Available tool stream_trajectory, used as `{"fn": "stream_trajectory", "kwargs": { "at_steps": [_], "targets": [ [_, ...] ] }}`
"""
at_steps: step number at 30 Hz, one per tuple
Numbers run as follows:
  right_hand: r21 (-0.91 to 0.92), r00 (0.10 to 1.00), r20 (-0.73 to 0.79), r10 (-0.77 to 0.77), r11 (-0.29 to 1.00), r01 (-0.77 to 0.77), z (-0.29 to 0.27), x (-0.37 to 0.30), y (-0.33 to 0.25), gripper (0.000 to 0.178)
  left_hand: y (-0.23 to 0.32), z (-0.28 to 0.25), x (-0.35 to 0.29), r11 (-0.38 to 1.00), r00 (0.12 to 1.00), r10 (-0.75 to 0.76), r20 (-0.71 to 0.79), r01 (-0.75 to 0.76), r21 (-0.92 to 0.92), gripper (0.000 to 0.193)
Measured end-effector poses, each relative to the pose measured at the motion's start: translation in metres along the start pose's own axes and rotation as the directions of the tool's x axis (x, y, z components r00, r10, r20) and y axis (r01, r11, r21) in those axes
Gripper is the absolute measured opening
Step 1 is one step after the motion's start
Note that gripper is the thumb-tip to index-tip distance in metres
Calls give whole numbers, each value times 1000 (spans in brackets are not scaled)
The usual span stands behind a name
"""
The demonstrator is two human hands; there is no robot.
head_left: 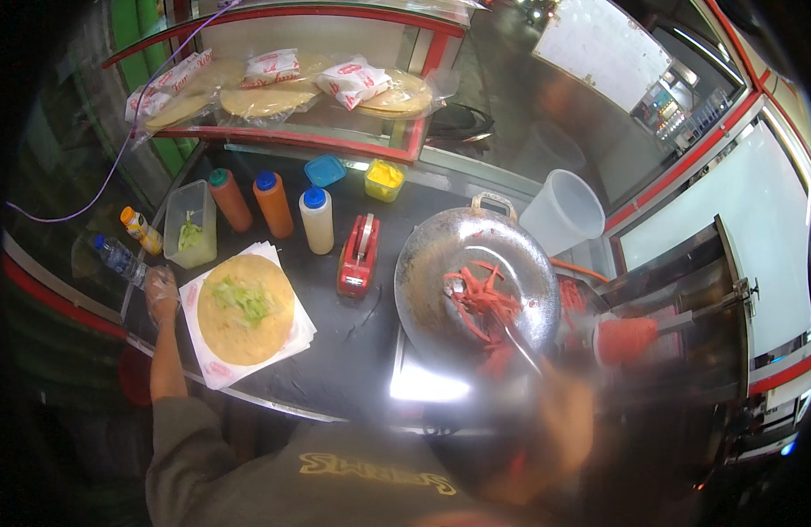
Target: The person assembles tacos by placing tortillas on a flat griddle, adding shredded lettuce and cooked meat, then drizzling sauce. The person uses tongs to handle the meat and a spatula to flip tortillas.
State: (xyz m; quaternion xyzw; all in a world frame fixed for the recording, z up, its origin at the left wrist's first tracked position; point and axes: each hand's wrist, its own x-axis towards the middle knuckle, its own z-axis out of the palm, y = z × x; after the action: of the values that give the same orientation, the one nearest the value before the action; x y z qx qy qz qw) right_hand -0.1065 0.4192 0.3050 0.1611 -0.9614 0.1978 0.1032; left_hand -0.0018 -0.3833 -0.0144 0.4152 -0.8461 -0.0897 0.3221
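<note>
Table (335, 351) dark, runs across the middle, glass case behind it with bagged flatbreads (274, 92) on the red-edged shelf. Wok (476, 281) biggest loose item, tilted up on its rim at table right, red strips (480, 299) lying inside. Right hand (555, 422) blurred at lower right, tongs (511, 334) reaching from it into the strips; grip on the tongs looks closed but blur hides the fingers, cannot tell for sure. White bucket (564, 211) just behind wok. Paper sheets (217, 364) at table left, flatbread (246, 309) flat on top, lettuce (245, 299) heaped on its middle. Left hand (162, 294) at left table edge, just beside paper, in a clear plastic glove, fingers curled, grasping nothing seen. Clear tub (192, 224) with greens behind the flatbread. Three squeeze bottles in a row: green-capped (230, 200), blue-capped orange (274, 205), blue-capped pale (316, 220). Red tape dispenser (359, 255) stands between flatbread and wok. Yellow tub (384, 179) with blue lid (325, 169) beside it, near the case. Small orange bottle (141, 230) and water bottle (120, 257) at far left
</note>
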Motion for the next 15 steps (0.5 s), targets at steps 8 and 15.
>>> {"fn": "stream_trajectory", "kwargs": {
  "at_steps": [8,15],
  "targets": [
    [116,1000,30,1,993,-5,-6,1,-1,46,8,-7,-1,999,999,-47,5,47,-19,28],
    [232,999,46,-24,973,12,-11,1,4,42,10,-10,-3,999,999,-39,-29,40,7,24]
  ]
}}
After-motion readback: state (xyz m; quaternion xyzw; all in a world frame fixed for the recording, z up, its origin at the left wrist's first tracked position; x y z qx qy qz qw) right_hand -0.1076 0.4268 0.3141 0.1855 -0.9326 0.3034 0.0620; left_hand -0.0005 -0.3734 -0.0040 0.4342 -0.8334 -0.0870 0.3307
